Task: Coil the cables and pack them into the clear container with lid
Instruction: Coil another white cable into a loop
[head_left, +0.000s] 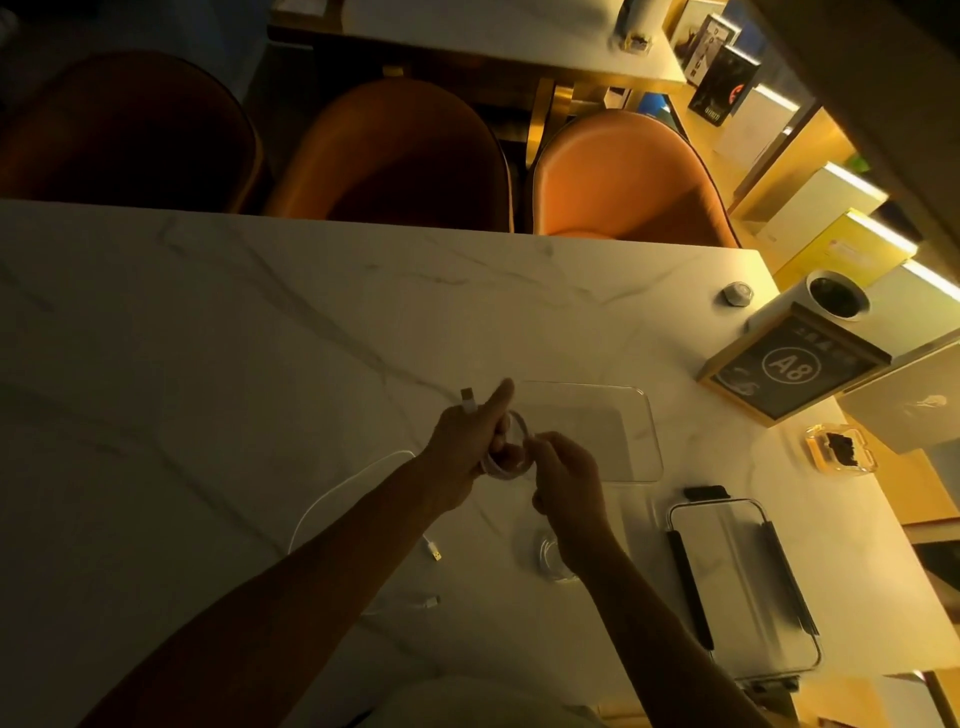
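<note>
Coiling a white cable beside the clear container

Left hand (470, 436) grips the white cable (506, 457) coil; right hand (563, 480) fingers pinch its strand, just left of the clear container (641, 441).

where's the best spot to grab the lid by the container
Probably by its long edges. The lid lies flat on the table, right of the right hand, with a dark clip bar along each long side. Coming from above, fingers on one bar and thumb on the other, looks safest; the clear middle gives no purchase.
</note>
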